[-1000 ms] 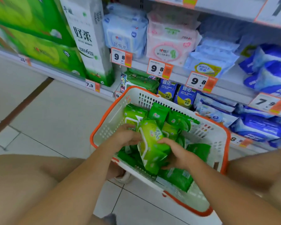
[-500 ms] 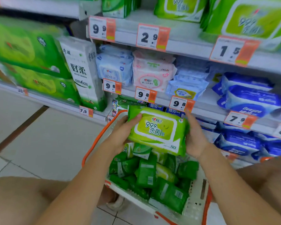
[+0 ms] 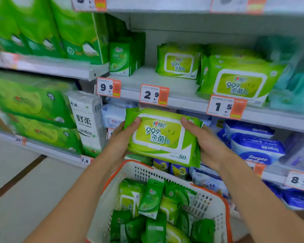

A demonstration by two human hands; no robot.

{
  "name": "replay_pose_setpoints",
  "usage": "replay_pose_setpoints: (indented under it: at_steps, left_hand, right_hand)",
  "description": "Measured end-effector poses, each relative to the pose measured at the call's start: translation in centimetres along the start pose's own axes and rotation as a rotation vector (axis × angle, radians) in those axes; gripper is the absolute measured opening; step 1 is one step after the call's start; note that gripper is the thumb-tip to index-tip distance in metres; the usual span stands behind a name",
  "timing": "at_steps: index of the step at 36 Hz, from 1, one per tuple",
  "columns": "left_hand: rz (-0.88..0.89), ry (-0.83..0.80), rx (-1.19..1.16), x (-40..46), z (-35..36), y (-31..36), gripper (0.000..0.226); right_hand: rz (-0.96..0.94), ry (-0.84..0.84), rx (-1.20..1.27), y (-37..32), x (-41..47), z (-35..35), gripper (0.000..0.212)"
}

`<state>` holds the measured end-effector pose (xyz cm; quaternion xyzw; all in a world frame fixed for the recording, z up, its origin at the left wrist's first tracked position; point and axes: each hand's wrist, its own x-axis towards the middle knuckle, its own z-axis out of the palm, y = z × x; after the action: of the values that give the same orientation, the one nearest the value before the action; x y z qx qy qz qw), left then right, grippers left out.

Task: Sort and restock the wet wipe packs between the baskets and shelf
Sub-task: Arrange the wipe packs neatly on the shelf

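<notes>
Head view, what do the hands have?

— One big green pack of wipes [image 3: 161, 137], held between them in the air, label facing up. The left hand [image 3: 120, 139] grips its left end, thumb on top near the corner and the other fingers curled underneath. The right hand [image 3: 206, 143] grips the right end the same way, thumb on the lid's edge.

— Where is the pack against the shelves?

— In front of the price strip, just below the tags [image 3: 154, 94] of the shelf [image 3: 158, 81] that carries matching big packs [image 3: 178, 61]. It touches none of them.

— And under it?

— A white basket with an orange rim [image 3: 112, 178], below the hands and nearer the person. It holds many small green packs [image 3: 150, 199] lying jumbled, some upright, some flat.

— What else is on that shelf?

— A row of small green packs [image 3: 121, 58] standing upright at the left, a bare stretch beside them, then two piles of big packs, the nearer pile [image 3: 239, 79] at the front edge. Green tissue bundles [image 3: 77, 30] stand further left. Blue packs [image 3: 253, 146] lie on the shelf below, to the right.
</notes>
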<state>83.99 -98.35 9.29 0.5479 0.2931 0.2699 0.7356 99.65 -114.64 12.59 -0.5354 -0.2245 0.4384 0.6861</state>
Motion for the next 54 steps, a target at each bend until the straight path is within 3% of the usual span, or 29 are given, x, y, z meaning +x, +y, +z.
replay_pose_setpoints:
  at_steps: [6,9,11,13,14,17,19,21,24,27,31,34,38,44,46,48,50,51,52,54]
  left_hand:
    - [0.203,-0.035,0.102,5.7,1.6,10.1,0.080]
    - [0.268,-0.053,0.130,8.3,2.4,14.1,0.075]
    - [0.311,-0.051,0.194,9.8,2.6,16.0,0.059]
    - [0.329,-0.064,0.295,11.4,2.5,17.1,0.065]
    - [0.329,-0.075,0.383,12.2,2.3,17.3,0.067]
    - [0.342,-0.130,0.596,14.6,1.5,16.3,0.037]
    - [0.346,-0.120,0.662,15.9,1.7,15.4,0.034]
    - [0.354,-0.095,0.751,17.2,1.9,14.9,0.033]
    - [0.275,-0.178,0.774,19.1,1.9,14.4,0.045]
    - [0.252,-0.264,0.773,20.2,2.6,14.2,0.059]
    - [0.372,-0.127,0.916,22.1,4.5,13.3,0.071]
    - [0.415,-0.019,1.008,23.5,6.7,11.8,0.074]
    - [0.391,0.092,1.099,24.6,8.0,11.4,0.062]
    - [0.361,0.164,1.277,23.1,8.0,12.0,0.051]
    - [0.464,0.275,1.254,21.1,8.0,11.6,0.044]
    - [0.723,0.397,1.092,17.8,7.6,10.2,0.038]
    - [1.005,0.409,0.859,13.0,6.8,7.0,0.027]
    - [1.061,0.356,0.800,10.5,6.2,4.4,0.020]
    - [1.033,0.280,0.790,8.5,5.5,1.1,0.015]
    - [0.738,0.111,0.858,5.2,3.4,-6.8,0.011]
  right_hand:
    - [-0.228,-0.025,-0.250,-10.9,3.7,2.5,0.053]
    - [-0.322,0.008,-0.437,-15.0,5.9,3.3,0.046]
    - [-0.372,0.033,-0.508,-16.7,7.8,3.4,0.049]
    - [-0.419,0.055,-0.577,-17.7,9.9,3.2,0.047]
    - [-0.432,0.051,-0.645,-18.0,11.0,3.0,0.046]
    - [-0.428,0.032,-0.926,-18.0,13.6,2.3,0.049]
    - [-0.399,0.047,-1.084,-17.6,15.1,1.8,0.063]
    - [-0.377,0.061,-1.150,-17.6,16.2,1.5,0.063]
    - [-0.353,0.041,-1.283,-18.5,16.7,1.4,0.048]
    - [-0.349,0.035,-1.467,-19.3,17.1,1.2,0.056]
    - [-0.308,0.076,-1.898,-19.3,17.7,2.2,0.075]
    - [-0.330,0.241,-2.085,-18.7,18.5,2.1,0.063]
    - [-0.366,0.358,-2.097,-18.0,19.8,1.6,0.055]
    - [-0.372,0.355,-2.099,-17.8,18.4,2.6,0.041]
    - [-0.445,0.394,-2.073,-16.5,16.4,3.2,0.042]
    - [-0.646,0.440,-2.009,-13.9,13.9,3.5,0.039]
    - [-0.934,0.419,-1.758,-9.7,11.1,3.0,0.033]
    - [-1.034,0.381,-1.571,-6.6,9.7,2.4,0.029]
    - [-1.061,0.346,-1.381,-3.0,8.5,1.6,0.026]
    - [-0.859,0.304,-1.132,5.3,6.1,-0.8,0.021]
